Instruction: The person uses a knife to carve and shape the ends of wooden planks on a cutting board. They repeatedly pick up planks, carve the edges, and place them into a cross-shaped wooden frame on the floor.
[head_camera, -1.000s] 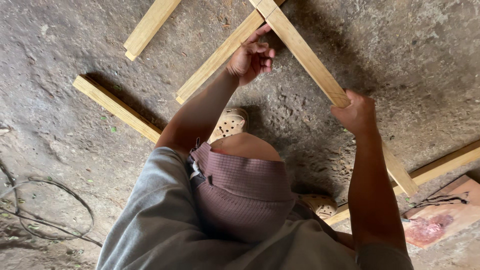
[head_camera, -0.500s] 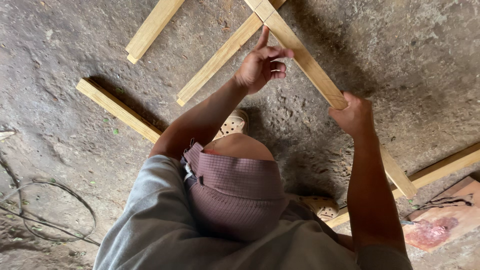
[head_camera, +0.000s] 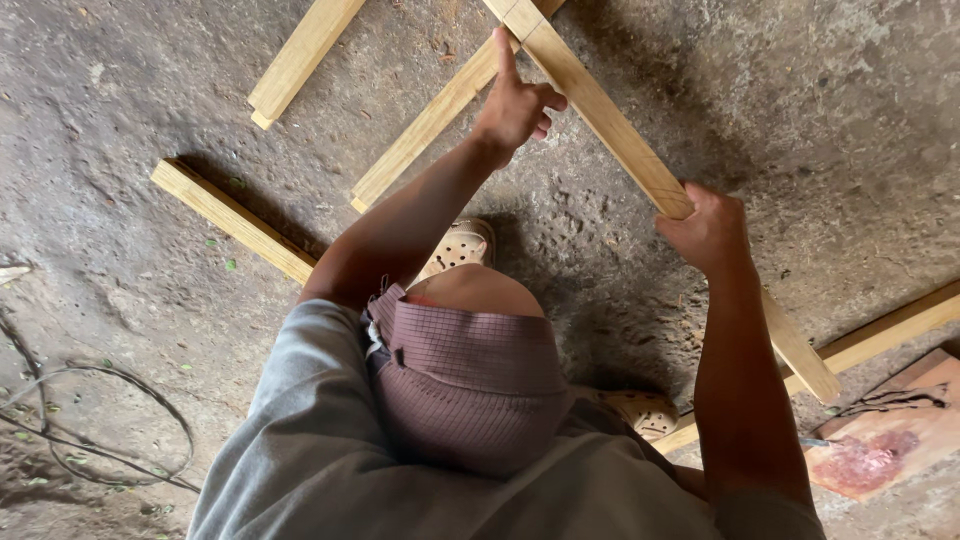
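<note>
Left of you: 1 dark cable loop (head_camera: 100, 425) on the rough floor (head_camera: 850, 110).
Lower right: 1 red-stained board (head_camera: 880, 450).
Underfoot: 2 perforated tan shoes (head_camera: 455, 245).

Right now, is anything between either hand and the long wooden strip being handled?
Nothing visible. The right hand grips the long wooden strip directly, and the left hand rests against it near where it crosses another strip.

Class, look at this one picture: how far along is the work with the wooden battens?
Done: several cut battens lie on the concrete floor. In hand: the right hand grips a long batten; the left hand touches where it crosses another batten. Left: no fastening shows; the short batten lies apart.
</note>
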